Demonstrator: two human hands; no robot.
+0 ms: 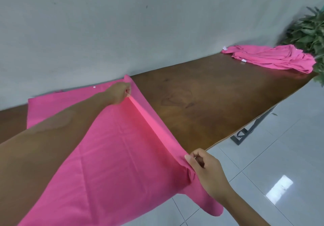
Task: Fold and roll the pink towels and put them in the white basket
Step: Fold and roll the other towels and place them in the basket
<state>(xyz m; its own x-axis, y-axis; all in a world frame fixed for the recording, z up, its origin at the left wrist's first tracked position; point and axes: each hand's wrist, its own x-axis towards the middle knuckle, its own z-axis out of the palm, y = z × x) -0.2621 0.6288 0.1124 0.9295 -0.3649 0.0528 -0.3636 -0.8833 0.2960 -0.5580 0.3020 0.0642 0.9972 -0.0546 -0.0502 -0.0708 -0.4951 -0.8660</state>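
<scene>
right hand [206, 169] grip pinching pink towel [112, 148], left hand [119, 93] too — fingertips hidden, basket unseen

Both forearms are bare all the way to the picture's edge, with no sleeve, cuff, watch, bracelet or glove on them. The left hand [119, 92] is seen from the back, at the end of a long, smooth forearm that fills the lower left of the view. The right hand [203, 166] is bare as well, with no ring on the fingers that show, and its thumbnail is short and unpainted.
</scene>
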